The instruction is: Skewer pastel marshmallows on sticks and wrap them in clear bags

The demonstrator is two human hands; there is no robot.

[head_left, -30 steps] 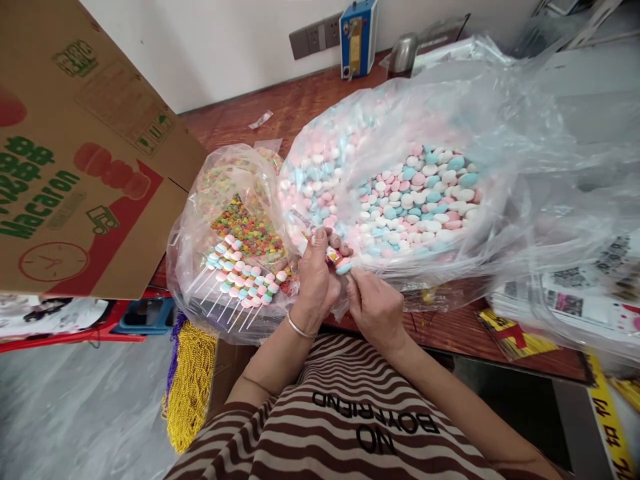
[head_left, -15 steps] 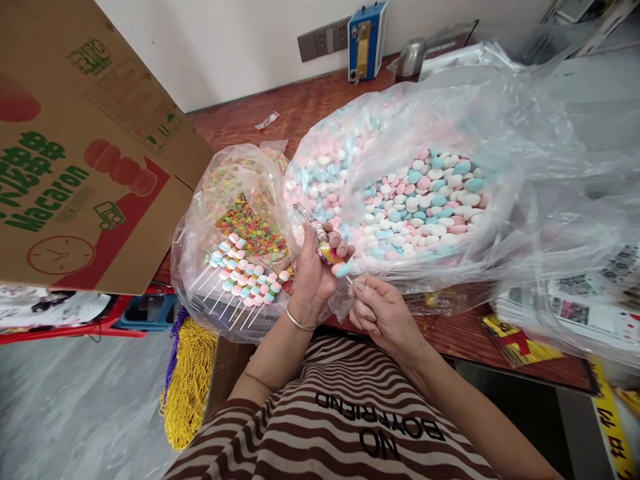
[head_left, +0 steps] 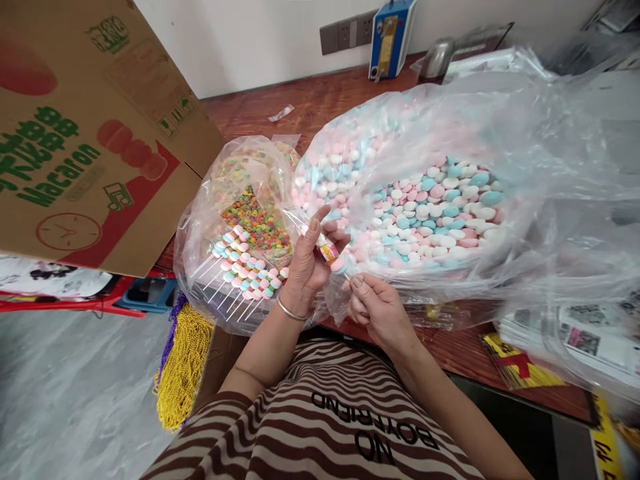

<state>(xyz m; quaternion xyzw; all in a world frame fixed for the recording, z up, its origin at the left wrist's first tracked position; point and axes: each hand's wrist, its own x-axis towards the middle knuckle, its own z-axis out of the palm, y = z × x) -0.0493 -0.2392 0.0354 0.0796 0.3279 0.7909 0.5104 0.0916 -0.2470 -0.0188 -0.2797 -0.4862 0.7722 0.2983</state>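
Note:
My left hand point(head_left: 311, 263), with a bracelet at its wrist, is wrapped round a small printed plastic wrapper point(head_left: 327, 251). A candy stick is partly inside that wrapper; its lowest pink and blue candies point(head_left: 339, 265) show at the mouth. My right hand point(head_left: 379, 303) pinches the thin white stick just below them. Left of my left hand, several candy sticks point(head_left: 247, 272) lie in a row on a clear bag of small multicoloured candies point(head_left: 257, 220). Beyond my hands, a large open clear bag point(head_left: 435, 207) is full of pink, blue and white candies.
A tall cardboard box point(head_left: 95, 147) stands at the left. Along the wall sit a blue device point(head_left: 393, 40) and a metal cup point(head_left: 437, 60). Printed sheets point(head_left: 575, 333) and a yellow packet point(head_left: 520, 360) lie right. Gold bead strings point(head_left: 183, 363) hang beside the table point(head_left: 250, 107).
The view has shifted a little. The wrapper has turned in my left hand and its clear end stands out more. My right hand stays at the stick.

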